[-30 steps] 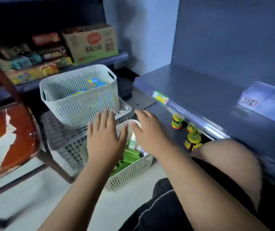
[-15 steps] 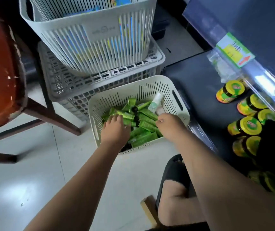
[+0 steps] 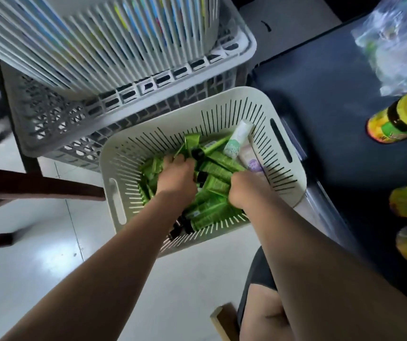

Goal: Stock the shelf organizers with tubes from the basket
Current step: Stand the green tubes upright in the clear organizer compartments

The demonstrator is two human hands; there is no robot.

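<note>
A white slotted basket point(image 3: 286, 153) stands on the floor and holds several green tubes point(image 3: 209, 212) with black caps, plus a white tube point(image 3: 236, 141) leaning at its far side. Both my hands are down inside it. My left hand point(image 3: 176, 178) has its fingers curled round green tubes in the middle of the pile. My right hand point(image 3: 244, 190) is curled round green tubes at the right of the pile. The fingertips of both hands are hidden among the tubes.
A larger slotted basket point(image 3: 123, 40) sits on a grey crate point(image 3: 57, 124) just behind. The dark low shelf point(image 3: 320, 99) at right carries several yellow-lidded jars point(image 3: 399, 119) and a clear plastic bag point(image 3: 394, 38). A brown chair leg point(image 3: 37, 185) crosses at left.
The view has dropped closer to the white basket. Both hands went from hovering above it to digging into the green tubes and closing on them.
</note>
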